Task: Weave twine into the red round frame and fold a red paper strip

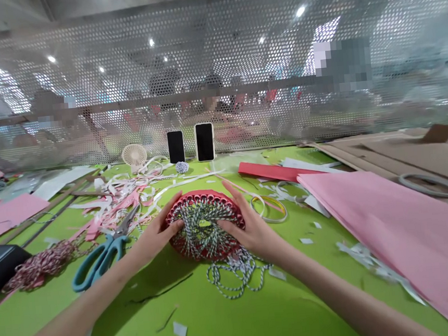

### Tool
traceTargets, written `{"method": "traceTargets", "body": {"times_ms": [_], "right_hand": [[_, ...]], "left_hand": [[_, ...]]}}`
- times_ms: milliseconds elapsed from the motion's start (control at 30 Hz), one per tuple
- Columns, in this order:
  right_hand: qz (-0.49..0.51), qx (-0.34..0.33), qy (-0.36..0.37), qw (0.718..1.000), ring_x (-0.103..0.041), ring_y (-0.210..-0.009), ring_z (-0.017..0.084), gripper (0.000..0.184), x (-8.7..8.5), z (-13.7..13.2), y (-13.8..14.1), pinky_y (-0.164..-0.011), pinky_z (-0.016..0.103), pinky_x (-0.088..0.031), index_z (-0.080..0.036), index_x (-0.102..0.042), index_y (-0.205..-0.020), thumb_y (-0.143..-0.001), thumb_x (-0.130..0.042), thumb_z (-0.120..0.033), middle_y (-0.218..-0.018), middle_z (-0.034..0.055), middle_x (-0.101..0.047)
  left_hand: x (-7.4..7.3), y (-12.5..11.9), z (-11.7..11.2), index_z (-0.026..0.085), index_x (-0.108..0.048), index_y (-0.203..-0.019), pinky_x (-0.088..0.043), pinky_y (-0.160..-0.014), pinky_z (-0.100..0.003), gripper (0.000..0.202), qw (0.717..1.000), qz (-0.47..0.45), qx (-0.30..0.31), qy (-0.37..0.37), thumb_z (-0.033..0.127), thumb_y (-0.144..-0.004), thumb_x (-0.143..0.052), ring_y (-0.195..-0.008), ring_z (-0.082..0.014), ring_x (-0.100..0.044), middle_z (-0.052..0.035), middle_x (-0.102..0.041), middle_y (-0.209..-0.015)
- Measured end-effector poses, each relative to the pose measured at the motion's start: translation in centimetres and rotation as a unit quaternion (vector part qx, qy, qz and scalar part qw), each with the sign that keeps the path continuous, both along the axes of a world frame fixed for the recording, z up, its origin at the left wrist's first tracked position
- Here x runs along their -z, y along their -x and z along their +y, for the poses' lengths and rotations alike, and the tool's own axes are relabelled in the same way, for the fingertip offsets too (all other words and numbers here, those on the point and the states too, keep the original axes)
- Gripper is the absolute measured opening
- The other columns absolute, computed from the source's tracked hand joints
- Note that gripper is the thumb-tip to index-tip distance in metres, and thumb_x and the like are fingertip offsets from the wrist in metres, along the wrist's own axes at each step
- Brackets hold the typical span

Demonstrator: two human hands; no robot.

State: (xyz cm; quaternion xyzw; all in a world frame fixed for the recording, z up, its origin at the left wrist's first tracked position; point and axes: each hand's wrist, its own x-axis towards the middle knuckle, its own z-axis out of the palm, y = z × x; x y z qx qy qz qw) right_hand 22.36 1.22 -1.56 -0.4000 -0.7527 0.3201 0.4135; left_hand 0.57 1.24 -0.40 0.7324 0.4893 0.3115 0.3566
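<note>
A round red disc point(205, 224) wound with black-and-white twine lies on the green table point(229, 319) in front of me. My left hand point(157, 234) grips its left edge, fingers over the rim and thumb on the twine. My right hand point(248, 226) grips the right edge, index finger stretched along the rim and thumb pressed near the centre. Loose twine point(235, 277) trails from the disc onto the table below it.
Teal-handled scissors point(102, 254) lie left of my left hand, with a bundle of red-white twine point(40, 265) further left. Pink paper sheets point(394, 231) cover the right. Tape rolls point(270, 208), paper scraps, two phones point(190, 145), a small fan point(134, 156) and a perforated metal screen point(216, 74) stand behind.
</note>
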Motion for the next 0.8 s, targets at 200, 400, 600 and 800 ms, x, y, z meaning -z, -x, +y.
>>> {"method": "traceTargets", "body": {"times_ms": [200, 400, 600, 800], "right_hand": [[0.009, 0.002, 0.013, 1.0, -0.047, -0.113, 0.024, 0.052, 0.3, 0.2, 0.1, -0.094, 0.049, -0.035, -0.03, -0.021, -0.133, -0.085, -0.041, -0.029, -0.128, 0.0072, -0.047], [-0.004, -0.007, 0.045, 0.999, -0.054, -0.103, 0.024, 0.053, 0.1, 0.2, 0.1, -0.088, 0.048, -0.042, -0.029, -0.022, -0.133, -0.084, -0.04, -0.021, -0.123, 0.0074, -0.051], [-0.007, -0.018, -0.002, 1.0, -0.052, -0.105, 0.023, 0.053, 0.5, 0.1, 0.1, -0.09, 0.048, -0.04, -0.029, -0.025, -0.132, -0.083, -0.042, -0.02, -0.124, 0.0068, -0.05], [-0.02, -0.001, 0.0, 1.0, -0.05, -0.109, 0.025, 0.052, 1.2, 0.1, 0.2, -0.091, 0.049, -0.039, -0.03, -0.022, -0.133, -0.085, -0.04, -0.025, -0.124, 0.0074, -0.051]], "left_hand": [[0.7, 0.3, 0.3, 0.028, -0.015, -0.136, -0.032, -0.097, -0.049, 0.063, 0.997, 0.045, -0.043, -0.039, 0.052, -0.082, -0.036, -0.111, -0.0293, -0.046, -0.0062, -0.046, -0.129], [0.7, 0.1, -0.3, 0.028, -0.013, -0.136, -0.029, -0.101, -0.042, 0.069, 0.996, -0.001, -0.032, -0.083, 0.056, -0.079, -0.039, -0.122, -0.0282, -0.035, -0.006, -0.031, -0.14], [0.6, 0.1, -0.6, 0.028, -0.02, -0.135, -0.04, -0.092, -0.041, 0.064, 0.996, 0.011, -0.011, -0.093, 0.056, -0.08, -0.035, -0.104, -0.0261, -0.052, -0.0076, -0.048, -0.127], [0.5, -0.1, -0.8, 0.029, -0.026, -0.132, -0.046, -0.082, -0.04, 0.059, 0.995, 0.01, -0.014, -0.094, 0.055, -0.081, -0.036, -0.089, -0.0245, -0.057, -0.0066, -0.058, -0.111]]}}
